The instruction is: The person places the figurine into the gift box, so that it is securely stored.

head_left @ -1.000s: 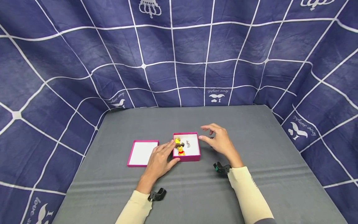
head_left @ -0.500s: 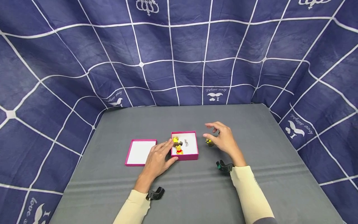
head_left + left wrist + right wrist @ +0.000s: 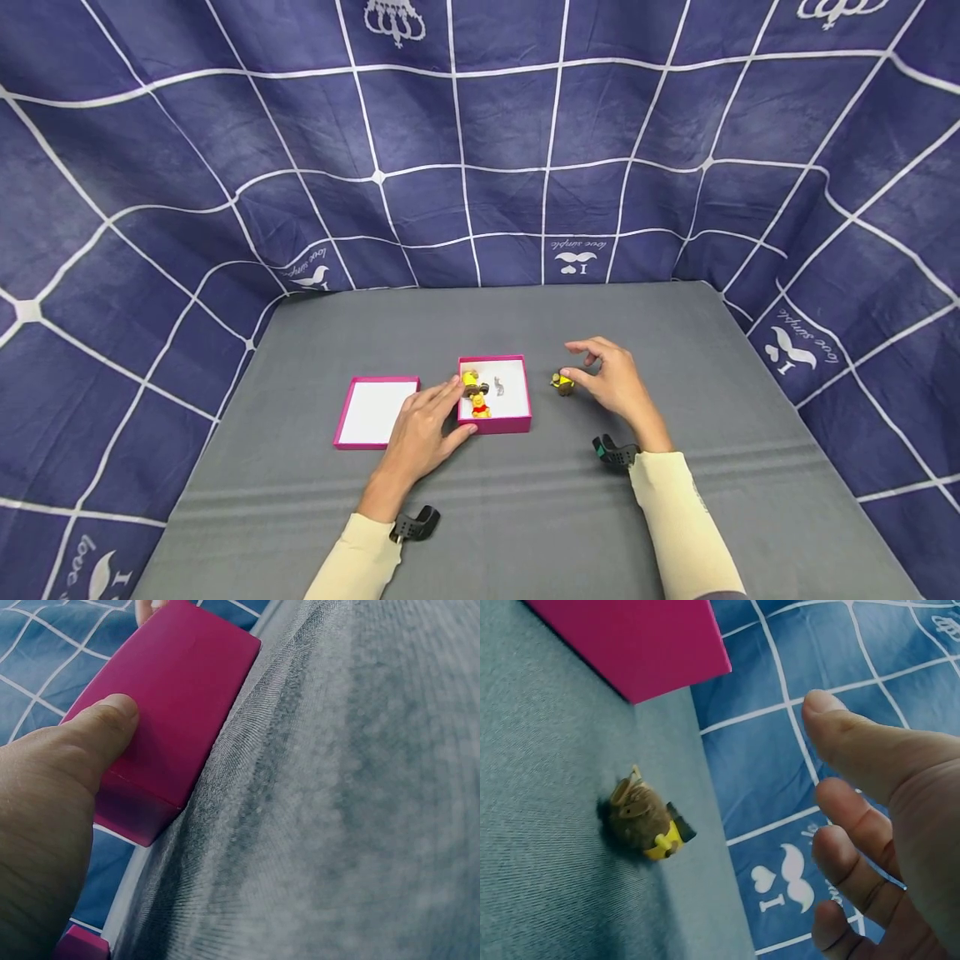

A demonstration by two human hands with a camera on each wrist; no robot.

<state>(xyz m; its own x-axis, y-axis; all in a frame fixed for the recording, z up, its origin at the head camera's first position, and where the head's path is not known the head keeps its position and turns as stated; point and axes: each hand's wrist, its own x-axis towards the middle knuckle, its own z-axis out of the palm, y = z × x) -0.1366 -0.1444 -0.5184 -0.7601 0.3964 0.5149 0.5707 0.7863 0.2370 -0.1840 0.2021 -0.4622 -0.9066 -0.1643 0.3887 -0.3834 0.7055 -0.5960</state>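
My left hand (image 3: 423,429) rests against an uncovered pink box (image 3: 495,426), its thumb on the front wall and its straight fingers at the left edge. In the left wrist view that thumb presses the box's pink wall (image 3: 184,682). Inside lie a yellow bear figurine in red (image 3: 480,407), a yellow-and-brown figurine (image 3: 470,382) and a small silvery piece (image 3: 499,386). Right of the box, another small yellow-and-brown figurine (image 3: 562,383) stands on the table; the right wrist view shows its brown body (image 3: 641,817). My right hand (image 3: 617,383) hovers beside it, fingers loosely bent and holding nothing.
A pink-edged lid (image 3: 375,412) lies with its white inside up, left of the box, partly behind my left hand. Grey cloth covers the table (image 3: 525,517). A blue checked curtain (image 3: 502,200) hangs around the back and sides.
My right hand has drawn back to the right, away from the box, so the figurine beside it now shows. My left hand keeps its place on the box.
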